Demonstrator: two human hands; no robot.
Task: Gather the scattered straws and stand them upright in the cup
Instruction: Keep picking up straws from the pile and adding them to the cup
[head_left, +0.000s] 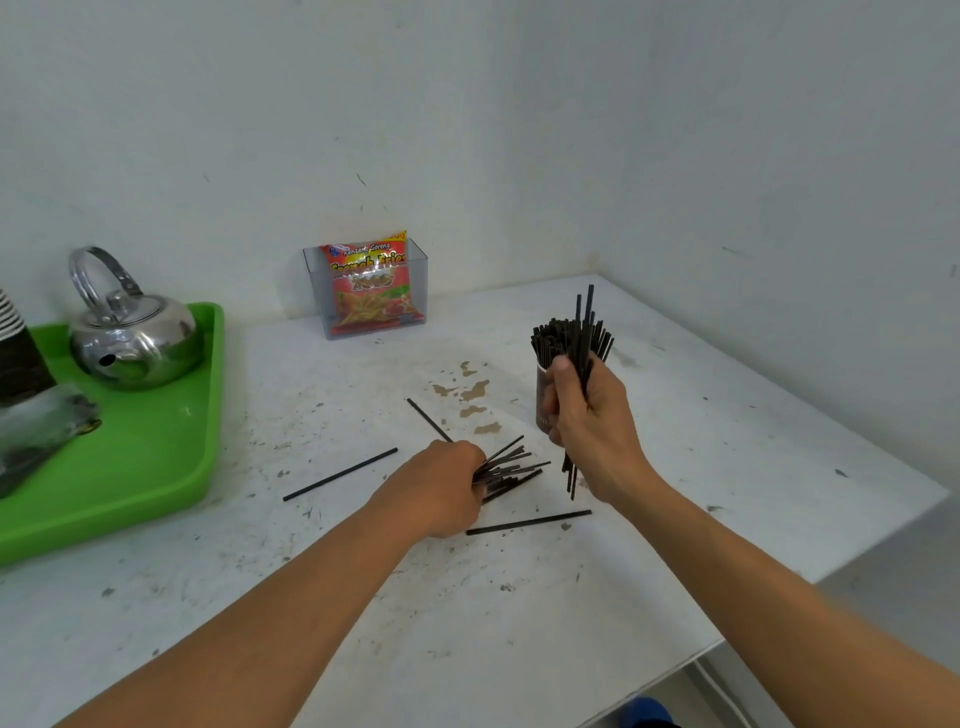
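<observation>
Straws (511, 467), thin and black, lie partly scattered on the stained white surface (363, 597). The left grip (441, 483) is curled round a fanned bunch of them, low against the surface, with their free ends pointing right. Three more lie singly: a left straw (340, 474) well clear of that hand, a near straw (529, 522) just on the person's side of the bunch, and a far straw (428, 420) slanting out beyond the knuckles. Whether the hand holds this last one cannot be told.

The right grip (587, 410) is clamped on an upright bundle (570, 473), whose lower ends hang below the hand, clear of the surface. Just behind that hand stands the dark cup (543, 405), right of centre on the surface, with a dense cluster of tops rising above its rim. Which of these tops belong to the cup and which to the held bundle cannot be told.

At the far left a green tray (156, 467) carries a steel kettle (135, 348). Against the back wall stands a clear box (317, 291) with a snack pack (369, 286) inside.
</observation>
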